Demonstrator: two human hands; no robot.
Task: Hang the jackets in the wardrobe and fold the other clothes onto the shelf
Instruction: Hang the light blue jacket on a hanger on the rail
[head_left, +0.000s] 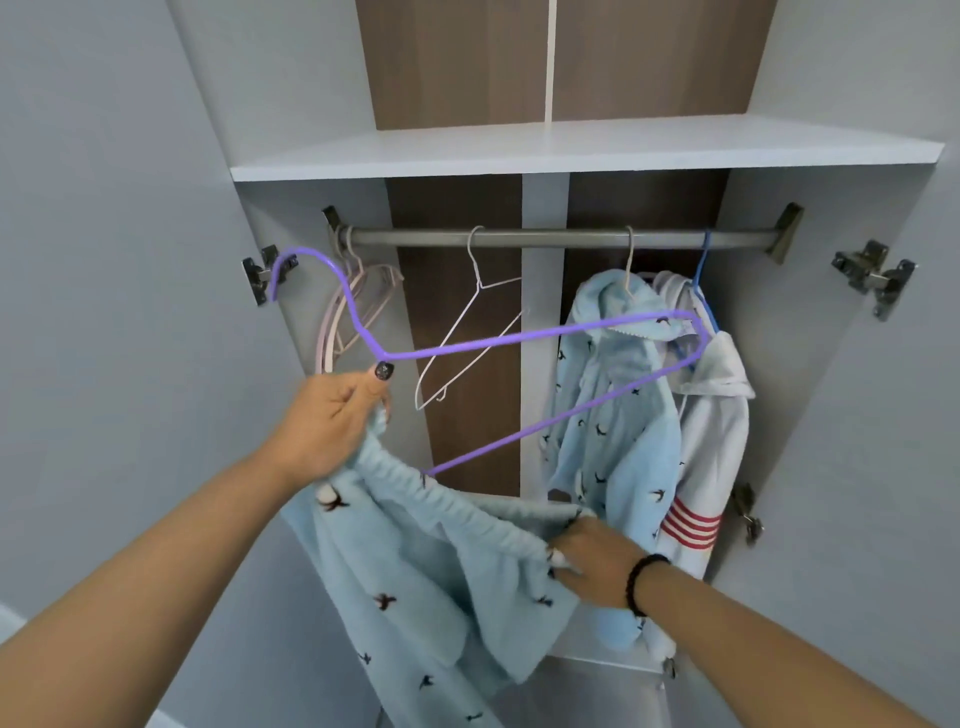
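My left hand (335, 415) pinches the neck of a purple wire hanger (519, 345) together with one end of the elastic waistband of a light blue fleece garment (415, 582) printed with dark birds. My right hand (592, 561) grips the other end of that waistband. The garment hangs down between my arms. On the grey rail (561, 238) hang a matching light blue bird-print jacket (613, 395) and, to its right, a white hooded jacket (711, 415) with red stripes.
An empty white wire hanger (467, 332) hangs mid-rail. Several pink hangers (348, 306) bunch at the rail's left end. A white shelf (571, 150) runs above the rail. The wardrobe doors stand open on both sides, with metal hinges (872, 278).
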